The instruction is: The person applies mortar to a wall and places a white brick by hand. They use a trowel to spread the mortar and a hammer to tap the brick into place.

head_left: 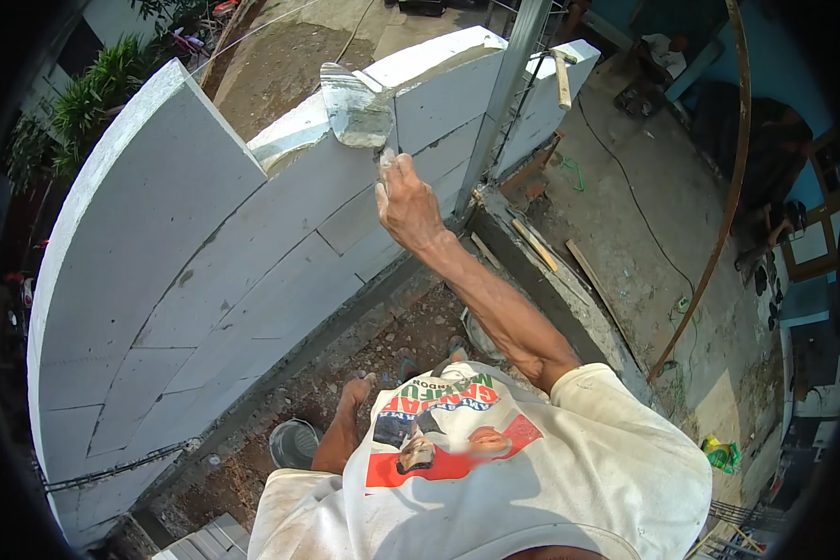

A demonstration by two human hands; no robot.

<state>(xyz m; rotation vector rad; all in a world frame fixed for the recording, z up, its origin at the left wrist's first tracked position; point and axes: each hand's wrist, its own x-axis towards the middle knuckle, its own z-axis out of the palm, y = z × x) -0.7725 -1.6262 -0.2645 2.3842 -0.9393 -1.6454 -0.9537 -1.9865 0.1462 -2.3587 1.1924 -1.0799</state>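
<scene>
Right hand (409, 198) is just above centre, toward 12 o'clock, fingers curled tight around the trowel (355, 105) handle. The blade is up at 11 o'clock, streaked with grey, at the right end of the dip in the top of the block wall (243, 252). Can't tell if it's actually touching the block edge there.

My read: this is the mortaring step, working paste around that dip, between the tall block (149, 205) at 9 to 10 o'clock and the higher run toward 12. Next move probably calls for an even stroke along the bed with the blade kept flat, no gouging the edges.

Left hand (357, 387) hangs low at 7 o'clock, near the bucket (295, 443); nothing obvious in it, but I can't tell how the fingers sit. There's also a hammer (563, 79) perched on the wall top at 1 o'clock, so mind that.
</scene>
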